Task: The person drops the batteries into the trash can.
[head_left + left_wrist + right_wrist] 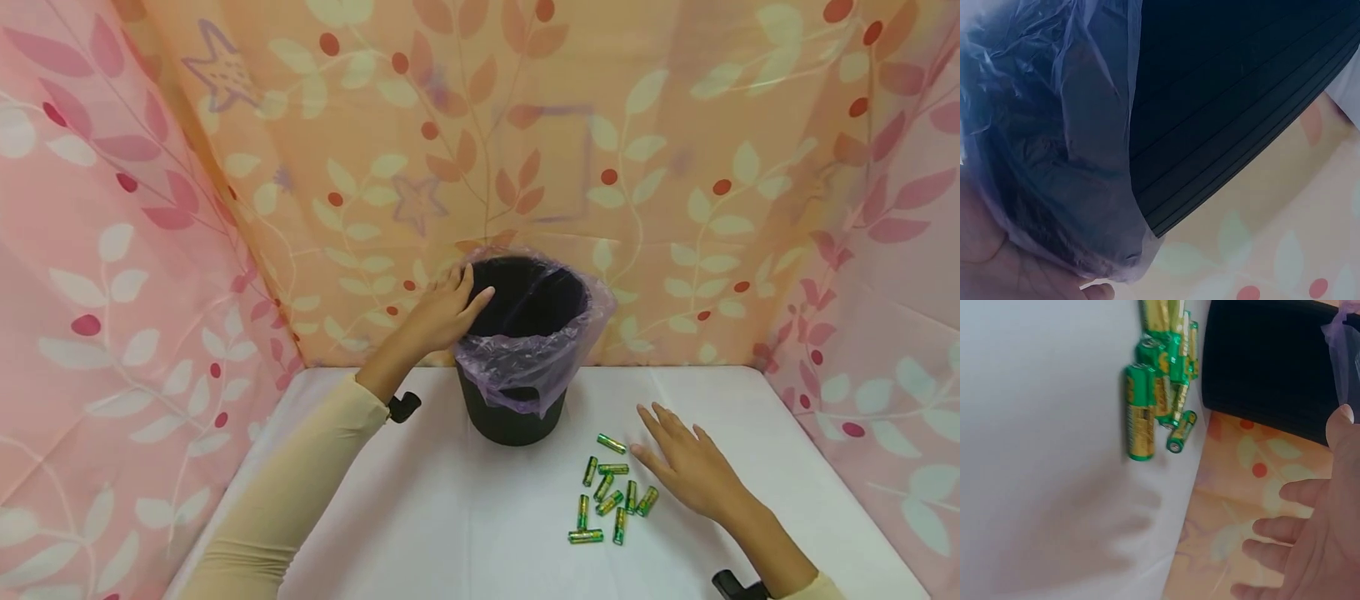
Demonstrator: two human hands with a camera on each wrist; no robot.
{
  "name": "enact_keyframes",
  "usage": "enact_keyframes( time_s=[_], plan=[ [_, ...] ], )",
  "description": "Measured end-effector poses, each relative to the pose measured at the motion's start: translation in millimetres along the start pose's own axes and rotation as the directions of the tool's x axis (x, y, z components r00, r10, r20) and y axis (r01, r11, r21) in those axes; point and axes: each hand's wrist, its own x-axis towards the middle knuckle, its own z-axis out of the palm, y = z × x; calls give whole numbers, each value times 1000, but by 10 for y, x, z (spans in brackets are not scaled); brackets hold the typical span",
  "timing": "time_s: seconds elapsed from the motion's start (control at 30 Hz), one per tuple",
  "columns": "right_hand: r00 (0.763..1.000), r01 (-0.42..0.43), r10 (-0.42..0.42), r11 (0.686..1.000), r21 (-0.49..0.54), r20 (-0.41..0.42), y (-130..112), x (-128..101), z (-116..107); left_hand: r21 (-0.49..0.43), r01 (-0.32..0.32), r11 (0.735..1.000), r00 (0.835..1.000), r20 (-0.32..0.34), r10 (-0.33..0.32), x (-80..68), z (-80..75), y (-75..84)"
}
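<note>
Head view: your batteries (611, 492) sit in a loose green-and-gold cluster on the white counter (420, 517), just in front and to the right of the black bin (517, 412). About ten of them, some touching, some crossed, one lying slightly apart nearer the bin.

Your right hand (686, 467) is flat and relaxed, fingers spread, grasping nothing. Fingertips land just beside the cluster's right edge, palm low over the counter. Right wrist view confirms it: fingers (1285, 531) are straight and empty, with the batteries (1157, 394) ahead of them and the bin's dark wall (1260, 362) beyond.

Your left hand (442, 312) rests on the bin's left rim, fingers extended over the purple liner bag (525, 367) and the thumb reaching toward the opening. No real curl around it that I can see, so call it pressing, not gripping. My read is that it's there to steady the bin. Left wrist view shows only your palm (991, 269) against the crinkled liner (1054, 156) and the bin's ribbed side (1241, 112), so finger detail there is hidden.

Room: the bin mouth is open and unobstructed, with the liner folded outward over the rim and hanging down the front. There's bare counter between the batteries and the bin base. The leaf-print curtain walls (150, 250) close in left, right and behind. The bin stands near the back wall, and both sides are well apart from your hands. The near edge of the counter is out of frame.
</note>
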Motion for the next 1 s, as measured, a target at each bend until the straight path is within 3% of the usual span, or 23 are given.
enact_keyframes(
  time_s=[0.37, 0.73, 1.0],
  plan=[
    [994, 80, -77, 996, 32, -75, 45, -106, 173, -5, 11, 1000, 1000, 27, -11, 21, 65, 3],
    [969, 147, -148, 989, -21, -199, 84, -142, 280, 91, 24, 996, 997, 68, -30, 23, 71, 36],
    [972, 152, -148, 988, 5, -182, 150, -167, 351, 161, 49, 986, 995, 78, -63, 26, 80, 61]
  ],
)
